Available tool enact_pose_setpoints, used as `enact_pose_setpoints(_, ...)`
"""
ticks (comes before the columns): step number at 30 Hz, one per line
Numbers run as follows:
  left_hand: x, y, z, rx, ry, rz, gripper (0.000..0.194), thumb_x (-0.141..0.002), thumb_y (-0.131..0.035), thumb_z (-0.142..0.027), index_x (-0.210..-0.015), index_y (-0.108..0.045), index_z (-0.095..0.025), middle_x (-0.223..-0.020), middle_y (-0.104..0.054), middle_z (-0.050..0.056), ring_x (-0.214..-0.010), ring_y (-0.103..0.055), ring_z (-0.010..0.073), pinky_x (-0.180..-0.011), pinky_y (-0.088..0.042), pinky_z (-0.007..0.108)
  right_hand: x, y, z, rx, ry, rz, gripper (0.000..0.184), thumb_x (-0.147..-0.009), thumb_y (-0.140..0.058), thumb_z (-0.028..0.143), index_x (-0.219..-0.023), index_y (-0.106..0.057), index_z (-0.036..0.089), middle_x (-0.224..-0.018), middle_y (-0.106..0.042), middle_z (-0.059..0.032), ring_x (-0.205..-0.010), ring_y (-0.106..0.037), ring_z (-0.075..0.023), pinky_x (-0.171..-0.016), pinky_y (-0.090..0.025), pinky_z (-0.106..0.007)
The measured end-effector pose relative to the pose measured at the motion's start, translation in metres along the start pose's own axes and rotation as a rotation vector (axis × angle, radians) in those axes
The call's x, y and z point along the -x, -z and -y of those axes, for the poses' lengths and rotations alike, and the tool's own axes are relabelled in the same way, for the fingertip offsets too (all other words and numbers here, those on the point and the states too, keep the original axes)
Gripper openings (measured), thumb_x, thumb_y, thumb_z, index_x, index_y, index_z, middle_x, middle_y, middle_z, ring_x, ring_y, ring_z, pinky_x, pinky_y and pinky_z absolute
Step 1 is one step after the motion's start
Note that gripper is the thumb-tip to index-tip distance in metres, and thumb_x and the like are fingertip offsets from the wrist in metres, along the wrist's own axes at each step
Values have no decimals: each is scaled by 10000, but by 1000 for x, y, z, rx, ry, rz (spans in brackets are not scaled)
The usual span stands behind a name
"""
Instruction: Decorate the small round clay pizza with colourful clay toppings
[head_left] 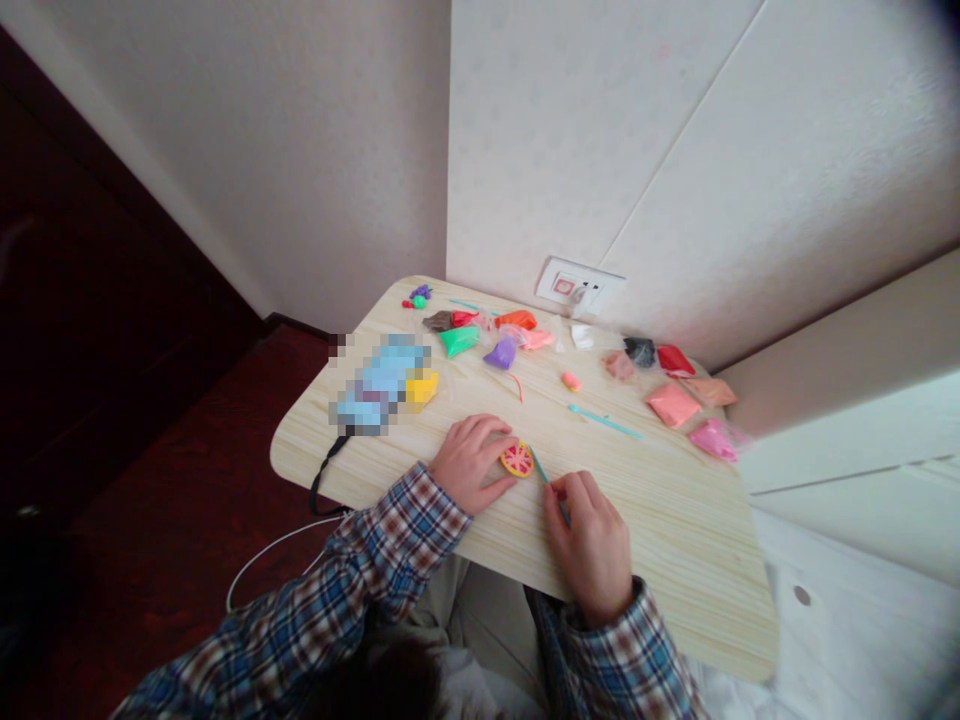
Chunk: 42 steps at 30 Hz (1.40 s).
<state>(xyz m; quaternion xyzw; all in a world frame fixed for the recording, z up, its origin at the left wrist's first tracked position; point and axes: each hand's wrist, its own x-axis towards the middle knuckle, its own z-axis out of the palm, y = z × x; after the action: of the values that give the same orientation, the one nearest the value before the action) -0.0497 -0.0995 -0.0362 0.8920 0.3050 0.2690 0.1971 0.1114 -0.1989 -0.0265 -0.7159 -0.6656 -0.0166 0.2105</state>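
A round clay fruit slice, yellow at the rim with pink and red wedges, lies flat on the light wooden table. My left hand holds its left side between thumb and fingers. In my right hand, a thin blue modelling tool is pinched, its tip at the slice's right edge. A second blue tool lies behind my right hand. Close by are a small pink-orange clay lump and a thin coral clay strip.
Clay packets line the back, among them green, purple, black and salmon. A yellow packet touches a blurred-out phone-like object with a black strap. Small clay grapes sit far left. A wall socket is behind.
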Motion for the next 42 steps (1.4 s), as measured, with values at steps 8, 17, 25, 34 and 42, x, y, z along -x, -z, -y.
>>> enact_pose_setpoints(8,0,3,-1,-55,-24,16,364,-834,-525,-397,-1099,-591,-156,-1120,-552,108,-1071,-466,254,-914,-390,421,-4,-1,4,109,64,-22,215,-921,-372,233,-733,-470,197,-688,-522,-13,-579,-485,-136,-569,-335,-261)
enact_pose_setpoints(17,-1,2,0,-63,-9,45,375,-780,-608,-345,-1107,-583,-164,-1129,-545,106,-1079,-460,255,-922,-390,424,-5,-1,4,88,28,-26,203,-911,-389,237,-728,-469,200,-689,-528,-14,-590,-492,-139,-565,-336,-263)
enact_pose_setpoints(25,-1,3,-1,-41,-2,52,380,-777,-614,-347,-1107,-572,-163,-1130,-541,106,-1078,-462,255,-927,-387,425,-5,2,-3,-83,-72,-19,179,-892,-422,267,-739,-485,198,-720,-533,-8,-563,-472,-120,-541,-346,-253)
enact_pose_setpoints(34,-1,2,-1,-30,29,36,428,-746,-650,-341,-1117,-555,-151,-1134,-539,106,-1068,-469,252,-915,-386,412,-11,10,-11,-264,-167,-8,163,-870,-455,291,-754,-516,194,-674,-537,3,-596,-493,-132,-570,-376,-253)
enact_pose_setpoints(42,-6,7,-9,-101,-5,118,352,-800,-585,-357,-1084,-554,-151,-1066,-567,90,-994,-491,238,-880,-386,403,-2,2,-12,-210,-188,-27,175,-889,-407,315,-842,-518,188,-726,-606,-43,-657,-556,-177,-610,-403,-293)
